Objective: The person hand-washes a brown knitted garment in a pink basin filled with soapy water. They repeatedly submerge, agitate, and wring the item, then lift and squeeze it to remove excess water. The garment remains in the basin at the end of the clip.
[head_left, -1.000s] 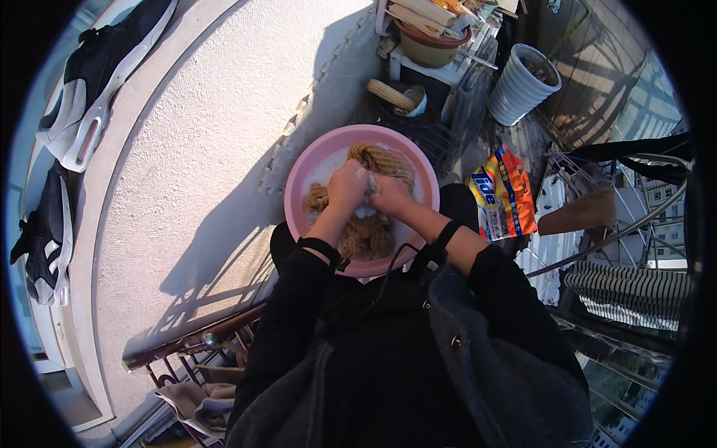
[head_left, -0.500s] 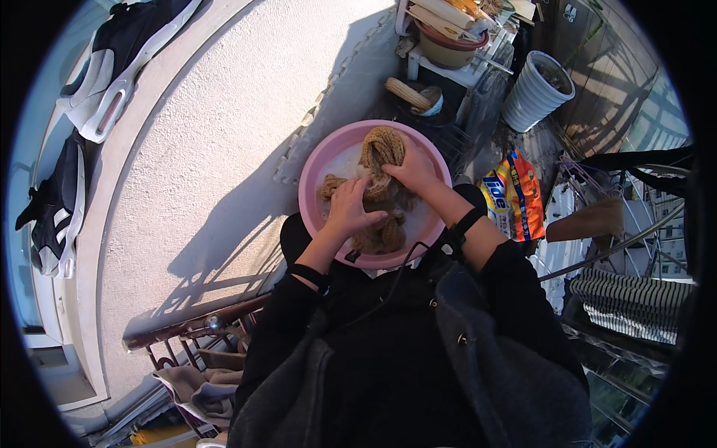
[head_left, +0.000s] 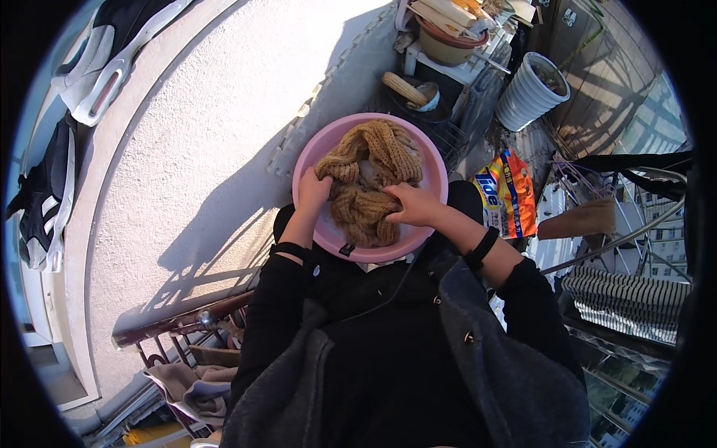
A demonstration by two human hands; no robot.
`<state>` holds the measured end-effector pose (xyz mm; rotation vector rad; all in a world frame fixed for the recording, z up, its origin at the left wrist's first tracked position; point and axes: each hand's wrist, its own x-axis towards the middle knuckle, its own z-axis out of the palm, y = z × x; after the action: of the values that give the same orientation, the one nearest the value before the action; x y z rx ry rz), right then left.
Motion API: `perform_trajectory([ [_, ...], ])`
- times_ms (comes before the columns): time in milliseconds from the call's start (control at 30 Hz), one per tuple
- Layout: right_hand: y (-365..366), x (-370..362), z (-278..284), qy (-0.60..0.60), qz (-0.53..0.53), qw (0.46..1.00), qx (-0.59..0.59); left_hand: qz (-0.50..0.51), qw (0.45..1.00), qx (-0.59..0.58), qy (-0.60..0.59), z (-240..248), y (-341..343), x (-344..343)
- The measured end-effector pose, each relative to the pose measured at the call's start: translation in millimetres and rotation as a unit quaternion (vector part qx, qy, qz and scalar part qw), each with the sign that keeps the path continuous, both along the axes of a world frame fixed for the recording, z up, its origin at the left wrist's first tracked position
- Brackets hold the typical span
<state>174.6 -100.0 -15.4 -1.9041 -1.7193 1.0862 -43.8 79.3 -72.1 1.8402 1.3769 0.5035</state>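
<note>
A pink basin (head_left: 307, 155) sits between my knees, with whitish water showing in its middle. Heaped inside is a brown chunky knitted scarf (head_left: 366, 208), looped round so that its ribbed strands reach the basin's far side. My left hand (head_left: 314, 188) pinches the knit at the left rim, fingertips partly hidden. On the right, my right hand (head_left: 412, 206) has its thumb and fingers closed on another fold of the scarf. A small dark tag (head_left: 346, 249) shows at the basin's near edge.
An orange and yellow detergent bag (head_left: 515, 196) stands right of my knee. Beyond the basin are a dark pan (head_left: 441, 112) with a corn cob and a small bowl. A white ribbed pot (head_left: 532, 91) is at the far right. A brown railing (head_left: 179, 322) lies left.
The scarf has been spread from a raised bundle into a loop filling more of the basin. My right hand has come down nearer; my left has moved to the left rim and closed.
</note>
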Motion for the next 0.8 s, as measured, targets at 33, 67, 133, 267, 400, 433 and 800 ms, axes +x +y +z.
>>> perform_trajectory([
  [33,-2.5,-9.9,-10.9,-0.037,0.012,0.999,0.022,0.012,1.000,0.022,-0.012,3.1,-7.6,2.7],
  [67,-1.3,-16.5,-21.0,-0.084,0.025,0.996,0.026,0.024,0.998,0.043,-0.024,8.0,-16.0,4.8],
  [133,8.6,-23.6,-38.3,-0.088,0.015,0.995,0.050,-0.008,0.996,0.086,0.022,22.0,-33.0,6.0],
  [267,24.3,-18.5,-53.2,-0.041,-0.050,0.997,0.041,-0.073,0.977,0.197,0.046,53.8,-54.0,4.6],
  [400,24.2,-17.7,-38.5,0.089,-0.134,0.983,0.088,-0.137,0.971,0.189,0.054,73.6,-77.7,-0.5],
  [433,23.1,-19.3,-30.5,0.111,-0.132,0.978,0.120,-0.149,0.975,0.156,0.053,76.8,-85.0,-1.3],
  [800,54.6,-40.5,44.0,0.216,-0.144,0.942,0.211,-0.063,0.978,0.181,-0.081,93.9,-116.7,25.4],
])
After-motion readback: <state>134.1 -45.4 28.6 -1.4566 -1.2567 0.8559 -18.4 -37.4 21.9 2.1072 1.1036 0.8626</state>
